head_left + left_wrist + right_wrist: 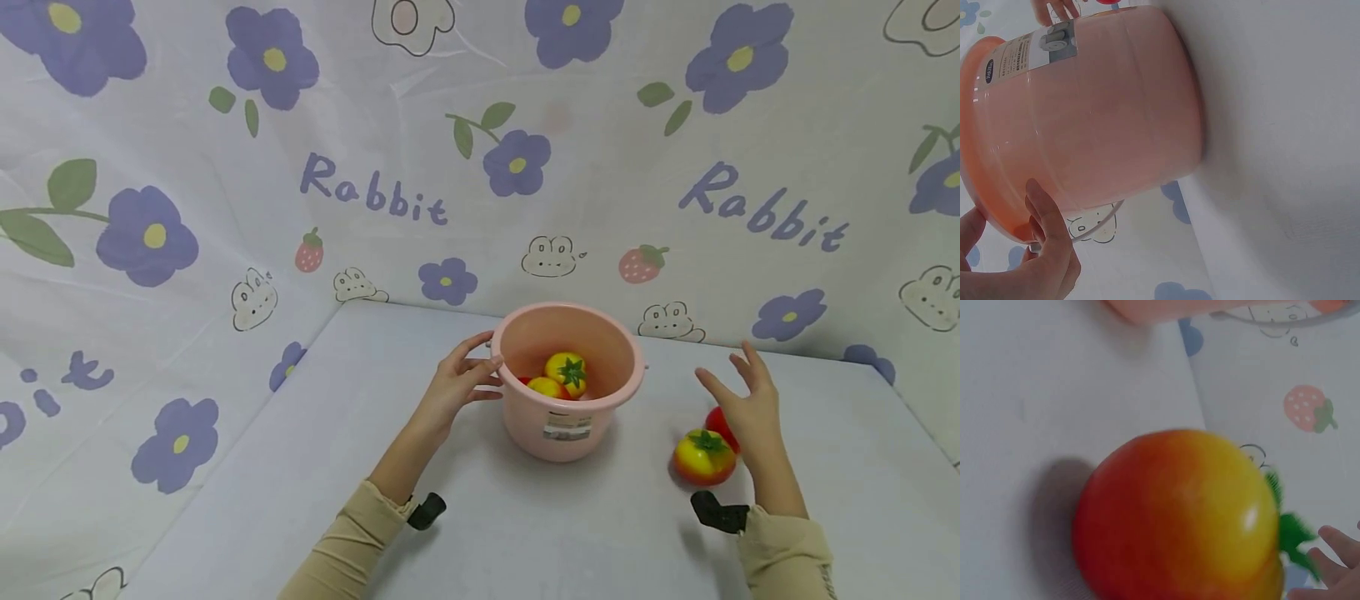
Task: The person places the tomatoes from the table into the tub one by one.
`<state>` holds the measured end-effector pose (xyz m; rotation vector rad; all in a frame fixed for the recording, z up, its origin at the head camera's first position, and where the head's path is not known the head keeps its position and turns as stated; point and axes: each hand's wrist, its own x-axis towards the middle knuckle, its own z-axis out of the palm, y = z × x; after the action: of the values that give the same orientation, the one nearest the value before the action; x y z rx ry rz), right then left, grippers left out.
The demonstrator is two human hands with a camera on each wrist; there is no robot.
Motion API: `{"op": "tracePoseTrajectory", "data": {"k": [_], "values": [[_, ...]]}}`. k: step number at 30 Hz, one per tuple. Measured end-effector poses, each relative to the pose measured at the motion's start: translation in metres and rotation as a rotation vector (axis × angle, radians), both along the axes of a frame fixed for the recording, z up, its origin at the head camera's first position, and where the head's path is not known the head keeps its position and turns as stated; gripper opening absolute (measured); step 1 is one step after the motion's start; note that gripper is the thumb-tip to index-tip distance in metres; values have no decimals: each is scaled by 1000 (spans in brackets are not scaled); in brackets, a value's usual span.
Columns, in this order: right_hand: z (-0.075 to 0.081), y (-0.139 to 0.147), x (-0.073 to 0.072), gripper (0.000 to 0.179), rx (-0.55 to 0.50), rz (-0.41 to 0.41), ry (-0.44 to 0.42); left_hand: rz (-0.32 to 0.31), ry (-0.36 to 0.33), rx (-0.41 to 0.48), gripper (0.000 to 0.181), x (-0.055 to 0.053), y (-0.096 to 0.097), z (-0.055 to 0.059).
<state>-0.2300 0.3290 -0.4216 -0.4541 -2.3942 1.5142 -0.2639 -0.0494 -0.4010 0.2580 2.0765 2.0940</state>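
Observation:
A pink bucket (558, 433) with a label on its front stands upright, and red-and-yellow tomatoes (566, 372) lie inside it. My left hand (461, 379) holds its left rim; in the left wrist view the thumb and fingers (1047, 219) are on either side of the rim. Over to the right, my right hand (753, 412) hovers with fingers spread, holding nothing. Just below and left of it sits a red-and-yellow tomato (703, 458) with a green leafy top. A red fruit (720, 425) behind that one is partly hidden by the hand.
The white table (300, 467) meets a cloth backdrop (600, 183) printed with flowers, rabbits and strawberries. A thin bucket handle (1100, 226) hangs at the bucket's far side. Black wrist mounts (720, 511) stick out from the beige sleeves (783, 550).

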Motion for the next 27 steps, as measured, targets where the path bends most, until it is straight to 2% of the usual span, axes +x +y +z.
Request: {"op": "tracePoseTrajectory", "data": {"k": [7,17,21,27], "values": [[-14,15,6,86,-78,-56,-67,2,2,6,50,-2,0,1],[-32,28,11,86,-98,-123,-115,4,-5,5,50,-1,0,0],[-42,30,14,86,-133,-130,-157,3,-10,5,49,-2,0,-1],[-50,31,16,84,-124,-129,-163,2,-3,5,49,-2,0,-1]]}}
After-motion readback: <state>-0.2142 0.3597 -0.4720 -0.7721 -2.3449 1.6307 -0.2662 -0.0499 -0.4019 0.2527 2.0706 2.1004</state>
